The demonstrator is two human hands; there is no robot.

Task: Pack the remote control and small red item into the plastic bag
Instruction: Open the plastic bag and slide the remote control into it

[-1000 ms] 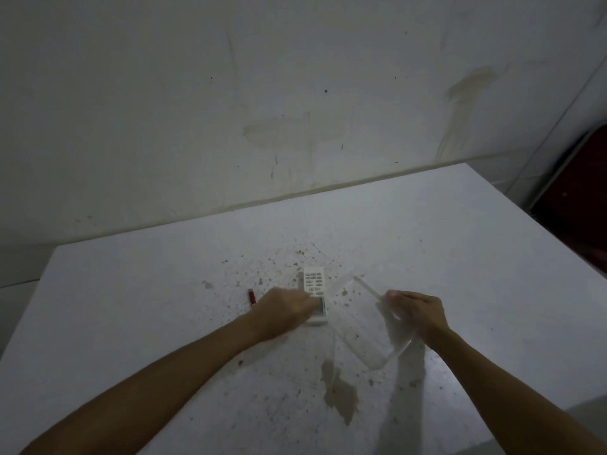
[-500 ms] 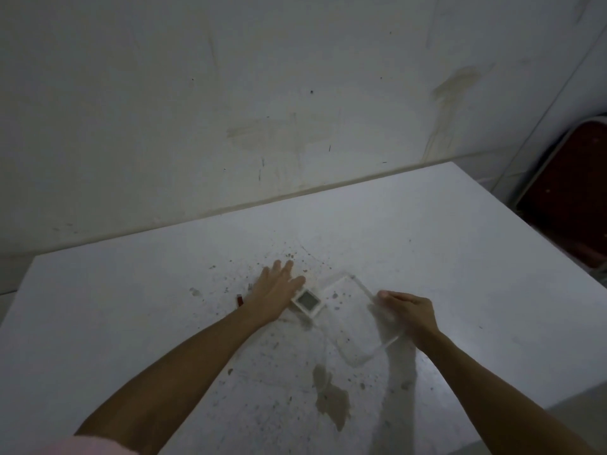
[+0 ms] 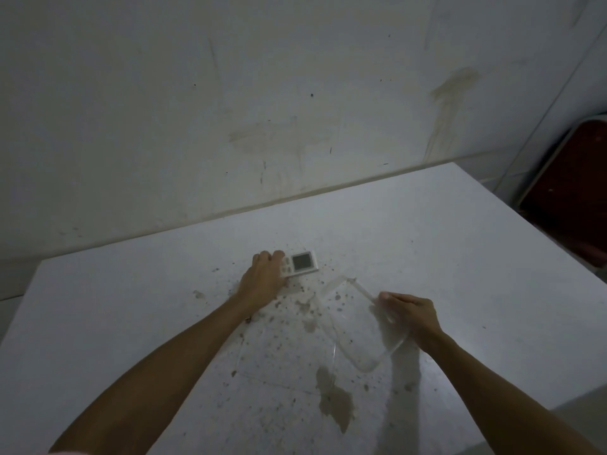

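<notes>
The left hand (image 3: pixel 262 279) reaches out over the white counter (image 3: pixel 460 257), its fingers curled over the near end of the remote control (image 3: pixel 300 263), gripping it there. The remote lies sideways on the counter, dark display end pointing right and clear of the hand, button end under the fingers. Brown specks and stains dot the counter around the wrist and towards the middle, with a larger brown blotch (image 3: pixel 335 399) nearer the camera. The small red item can't be made out in this dim light. On to the right: the clear plastic bag (image 3: pixel 354 326) lies on the counter near the remote but apart from it, its mouth lifted and turned towards the remote. The right hand (image 3: pixel 410 311) is closed on the bag's right edge, pinching the plastic. Far right, a dark red chair (image 3: pixel 571 192) stands beside the counter against the stained wall (image 3: pixel 230 93).
</notes>
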